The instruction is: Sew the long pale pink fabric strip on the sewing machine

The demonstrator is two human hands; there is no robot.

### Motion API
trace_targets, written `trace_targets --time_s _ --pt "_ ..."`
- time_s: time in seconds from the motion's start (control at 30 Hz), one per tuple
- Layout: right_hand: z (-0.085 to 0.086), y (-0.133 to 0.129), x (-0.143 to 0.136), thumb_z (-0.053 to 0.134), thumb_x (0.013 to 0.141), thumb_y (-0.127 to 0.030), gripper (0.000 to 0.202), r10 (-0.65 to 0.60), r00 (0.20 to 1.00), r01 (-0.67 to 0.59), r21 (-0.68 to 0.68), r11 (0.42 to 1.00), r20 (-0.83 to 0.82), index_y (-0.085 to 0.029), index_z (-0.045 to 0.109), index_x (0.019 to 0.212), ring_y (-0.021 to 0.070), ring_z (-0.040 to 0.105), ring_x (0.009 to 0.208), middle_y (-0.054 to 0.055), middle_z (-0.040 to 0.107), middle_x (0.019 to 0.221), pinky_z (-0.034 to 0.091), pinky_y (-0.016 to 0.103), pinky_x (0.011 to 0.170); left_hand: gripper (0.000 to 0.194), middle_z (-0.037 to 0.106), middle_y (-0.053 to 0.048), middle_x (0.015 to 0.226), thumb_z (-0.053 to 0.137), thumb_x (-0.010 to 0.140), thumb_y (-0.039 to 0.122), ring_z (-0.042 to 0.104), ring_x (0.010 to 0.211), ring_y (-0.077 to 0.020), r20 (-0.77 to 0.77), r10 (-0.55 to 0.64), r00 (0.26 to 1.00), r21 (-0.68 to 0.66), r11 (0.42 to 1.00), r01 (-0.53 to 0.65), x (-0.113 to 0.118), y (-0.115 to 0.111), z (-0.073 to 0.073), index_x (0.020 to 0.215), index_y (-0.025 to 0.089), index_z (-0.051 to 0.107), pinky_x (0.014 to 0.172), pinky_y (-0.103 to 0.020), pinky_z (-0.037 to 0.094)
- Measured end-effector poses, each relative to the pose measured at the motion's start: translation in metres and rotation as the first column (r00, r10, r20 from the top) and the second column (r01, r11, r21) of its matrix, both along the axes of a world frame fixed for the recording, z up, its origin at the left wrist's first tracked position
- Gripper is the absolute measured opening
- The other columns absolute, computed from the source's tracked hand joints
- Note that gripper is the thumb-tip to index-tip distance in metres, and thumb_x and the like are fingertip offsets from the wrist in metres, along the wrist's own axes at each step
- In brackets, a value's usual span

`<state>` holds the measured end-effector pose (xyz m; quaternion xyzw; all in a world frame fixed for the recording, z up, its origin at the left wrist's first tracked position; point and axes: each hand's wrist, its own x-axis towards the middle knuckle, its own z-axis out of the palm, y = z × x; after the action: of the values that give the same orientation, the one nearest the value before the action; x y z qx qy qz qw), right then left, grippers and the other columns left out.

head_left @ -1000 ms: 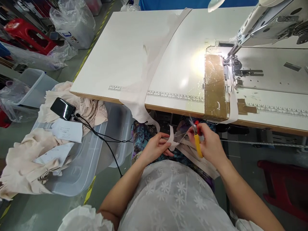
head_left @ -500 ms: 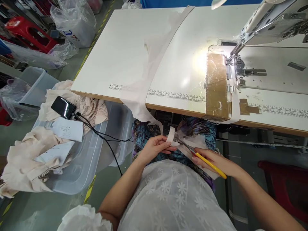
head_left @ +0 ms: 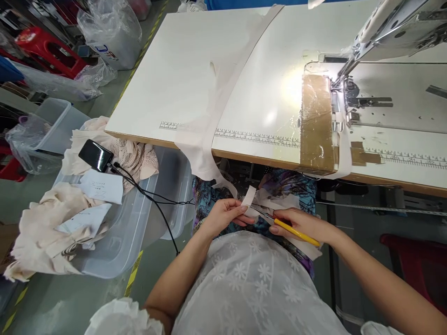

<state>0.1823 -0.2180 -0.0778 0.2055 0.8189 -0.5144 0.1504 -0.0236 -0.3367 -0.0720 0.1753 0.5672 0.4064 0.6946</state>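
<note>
Over my lap, my left hand (head_left: pixel 228 215) pinches a narrow white fabric strip (head_left: pixel 249 196), whose upper end sticks up above the fingers. My right hand (head_left: pixel 302 225) is closed on yellow-handled scissors (head_left: pixel 296 232); the metal blades point left and reach the strip beside my left fingertips. Whether the blades are parted is too small to tell. A long pale fabric piece (head_left: pixel 199 144) lies across the table and hangs over its front edge toward my left hand. More pale fabric rests on my lap under and beside the scissors.
The white table (head_left: pixel 146 79) carries a sewing machine (head_left: pixel 380 32) at the right, with a brown taped block (head_left: pixel 317 125) beside its needle area. At left, a clear bin (head_left: pixel 118 242) holds beige garments (head_left: pixel 52 223), papers and a phone (head_left: pixel 95 155) with black cables.
My right hand and the scissors have moved slightly left and up, bringing the blades closer to my left fingertips. The view has shifted a little.
</note>
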Motion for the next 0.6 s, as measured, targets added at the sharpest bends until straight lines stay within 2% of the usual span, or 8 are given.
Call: trace_targets --time_s 0.1,0.2,0.37,0.6 --pt "0.004 -0.004 0.0 0.035 0.086 -0.073 0.053 -0.019 0.999 0.013 0.149 0.989 0.037 -0.025 0.031 0.063 0.0129 0.034 0.051 -0.004 0.033 0.056 0.023 0.028 0.05 0.052 0.074 -0.008 0.071 0.078 0.062 0.062 0.072 0.07 -0.0206 -0.012 -0.009 1.0 0.001 1.0 0.009 0.0 0.0 -0.003 0.077 0.014 0.064 0.067 -0.029 0.055" --pt "0.01 -0.007 0.0 0.033 0.087 -0.071 0.052 -0.033 0.996 0.015 0.223 0.975 0.078 -0.025 0.032 0.064 0.0142 0.038 0.052 -0.003 0.039 0.058 0.024 0.029 0.052 0.052 0.074 -0.008 0.071 0.078 0.062 0.061 0.073 0.071 -0.0217 -0.011 -0.019 1.0 0.002 1.0 0.019 0.0 0.001 -0.005 0.077 0.015 0.063 0.068 -0.03 0.055" --pt "0.015 -0.011 -0.001 0.035 0.089 -0.068 0.049 -0.07 0.993 0.041 0.288 0.957 0.091 -0.026 0.033 0.064 0.0151 0.04 0.051 -0.001 0.044 0.058 0.025 0.029 0.051 0.052 0.074 -0.008 0.069 0.079 0.061 0.061 0.072 0.069 -0.0212 -0.004 -0.003 1.0 0.0 1.0 0.003 0.002 0.002 -0.006 0.076 0.014 0.061 0.067 -0.029 0.055" --pt "0.006 -0.016 0.002 0.042 0.086 -0.068 0.051 -0.153 0.988 0.15 0.319 0.936 -0.016 -0.026 0.033 0.057 0.0154 0.04 0.045 -0.001 0.043 0.051 0.024 0.029 0.048 0.052 0.074 -0.007 0.068 0.081 0.058 0.061 0.072 0.066 -0.0199 0.022 0.036 0.999 0.012 0.999 -0.036 0.003 0.0 -0.003 0.073 0.015 0.062 0.065 -0.028 0.055"
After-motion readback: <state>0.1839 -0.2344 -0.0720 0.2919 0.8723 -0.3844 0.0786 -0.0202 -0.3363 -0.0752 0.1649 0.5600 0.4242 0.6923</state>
